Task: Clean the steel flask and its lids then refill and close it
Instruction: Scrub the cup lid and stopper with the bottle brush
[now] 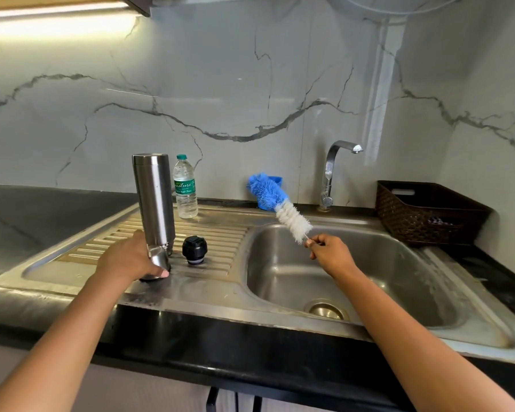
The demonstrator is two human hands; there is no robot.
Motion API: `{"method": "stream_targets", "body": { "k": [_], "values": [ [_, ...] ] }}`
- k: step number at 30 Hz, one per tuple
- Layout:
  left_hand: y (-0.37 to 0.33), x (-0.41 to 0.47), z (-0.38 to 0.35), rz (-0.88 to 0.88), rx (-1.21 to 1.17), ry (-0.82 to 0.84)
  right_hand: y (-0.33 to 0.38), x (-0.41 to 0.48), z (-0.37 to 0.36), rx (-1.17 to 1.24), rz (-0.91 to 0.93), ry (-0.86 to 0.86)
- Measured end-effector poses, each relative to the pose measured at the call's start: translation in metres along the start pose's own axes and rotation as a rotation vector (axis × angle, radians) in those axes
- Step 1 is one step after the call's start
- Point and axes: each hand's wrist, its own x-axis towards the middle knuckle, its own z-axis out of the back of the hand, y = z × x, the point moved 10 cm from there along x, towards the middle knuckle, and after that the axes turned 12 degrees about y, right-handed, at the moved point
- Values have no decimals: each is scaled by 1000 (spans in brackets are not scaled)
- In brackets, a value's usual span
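Note:
The steel flask (154,200) stands on the ribbed drainboard (220,242) of the sink. My left hand (128,258) grips a steel cup lid (158,261) at the flask's foot, resting on the drainboard. A black inner lid (194,250) sits just to the right of it. My right hand (330,254) pinches the thin handle of a bottle brush (283,205) with blue and white bristles. The brush slants up and to the left over the basin's far left corner. A clear plastic water bottle (186,191) with a green cap stands behind the flask.
The steel basin (384,281) with its drain (326,310) lies below my right hand. A curved tap (329,171) rises at the back. A blue holder (277,181) sits behind the brush. A dark woven basket (428,212) stands at the right on the black counter (27,215).

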Motion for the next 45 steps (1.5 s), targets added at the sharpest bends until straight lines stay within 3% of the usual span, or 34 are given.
{"method": "stream_targets", "body": {
  "k": [4,7,10,12,15,21,28,45],
  "values": [
    [5,-1,16,93,-27,-101,2,-2,0,-2,2,8],
    [7,14,43,6,-455,-345,1,-2,0,11,-2,6],
    [-9,60,44,-124,-895,-245,-2,0,2,54,-16,-5],
    [-16,86,36,-118,-875,-179,-6,2,5,78,-29,-12],
    [-14,99,31,-71,-807,-256,-8,6,10,108,-12,-26],
    [5,97,34,-125,-1043,-394,0,10,8,118,20,-6],
    [20,110,27,-116,-1158,-285,-3,10,7,126,15,8],
    [29,109,26,-17,-903,-248,-3,8,-3,101,9,56]
  ]
}}
